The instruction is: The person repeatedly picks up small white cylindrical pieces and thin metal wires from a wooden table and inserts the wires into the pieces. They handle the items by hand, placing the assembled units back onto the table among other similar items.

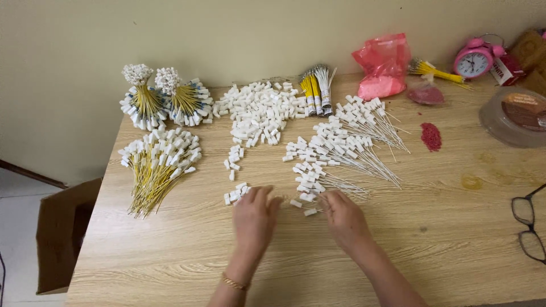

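Observation:
My left hand (254, 219) rests on the wooden table (432, 239), fingers reaching toward a small cluster of white plastic caps (235, 194). My right hand (342, 216) lies beside it, fingertips at the near end of a spread of thin wires with white caps (341, 149), close to a loose cap (310, 212). Whether either hand pinches a piece is hidden by the fingers. A big pile of loose white caps (259, 111) lies farther back. A fan of yellow wires with white caps (156, 165) lies at the left.
Two tied bundles of capped yellow wires (165, 99) stand at the back left, yellow and white wire rolls (316, 85) at the back centre. Pink plastic bag (384, 65), pink alarm clock (474, 59), lidded round tub (515, 113), red granules (431, 136), eyeglasses (529, 227), cardboard box (62, 233) on floor.

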